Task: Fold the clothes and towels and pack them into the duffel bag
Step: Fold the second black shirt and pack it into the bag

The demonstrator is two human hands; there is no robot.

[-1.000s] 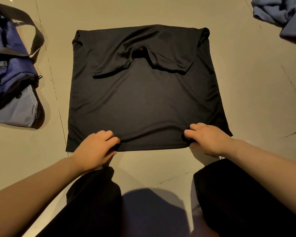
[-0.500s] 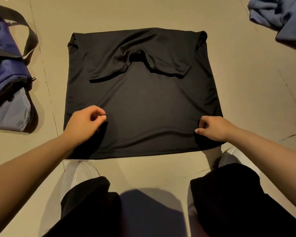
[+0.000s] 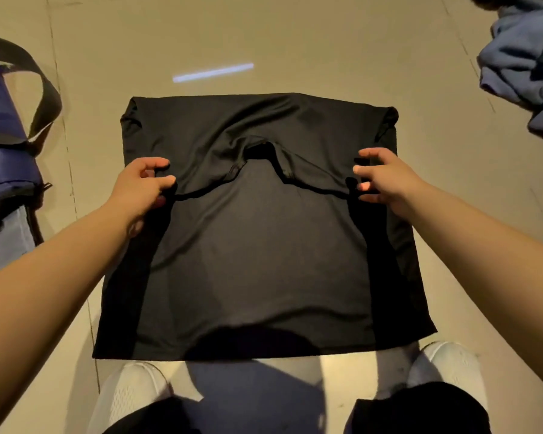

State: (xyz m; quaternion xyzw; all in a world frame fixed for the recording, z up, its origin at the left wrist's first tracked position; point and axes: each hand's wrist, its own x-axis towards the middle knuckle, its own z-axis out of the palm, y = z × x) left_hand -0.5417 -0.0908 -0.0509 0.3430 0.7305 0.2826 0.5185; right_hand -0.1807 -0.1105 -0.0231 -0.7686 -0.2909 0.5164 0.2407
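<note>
A black shirt (image 3: 257,245) lies flat on the tiled floor, its two sleeves folded in across the chest. My left hand (image 3: 141,186) hovers at the end of the left sleeve, fingers half curled with a gap between thumb and fingers. At the end of the right sleeve is my right hand (image 3: 383,180), its fingers spread and bent over the fabric. Neither hand plainly grips the cloth. The blue duffel bag (image 3: 3,170) with its grey strap lies at the left edge.
A heap of blue clothes (image 3: 524,64) lies at the top right. My white shoes (image 3: 132,399) (image 3: 445,368) and black trouser knees sit just below the shirt's hem. Bare beige floor surrounds the shirt.
Both hands left the shirt's bottom hem and moved up along its sides to the folded sleeve ends. The view has risen and now looks down on the shirt.
</note>
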